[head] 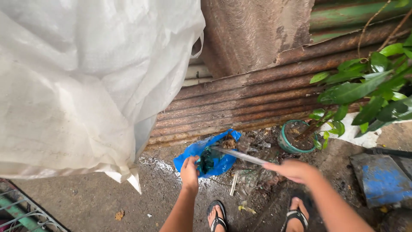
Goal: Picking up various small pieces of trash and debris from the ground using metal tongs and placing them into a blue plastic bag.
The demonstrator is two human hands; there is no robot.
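Note:
A blue plastic bag (189, 155) lies open on the ground against a rusty corrugated metal wall. My left hand (189, 170) grips the bag's near rim and holds its mouth open. My right hand (294, 169) holds a long grey metal blade (240, 155) whose tip points into the bag's opening. Dark debris and some green scraps show inside the bag. My two feet in black sandals stand just behind my hands.
A large white woven sack (81, 81) hangs at the left. A green-rimmed pot (286, 146) with a leafy plant (365, 94) stands at the right. A blue-painted slab (382, 178) lies at the far right. Clear plastic litter (253, 178) covers the wet concrete.

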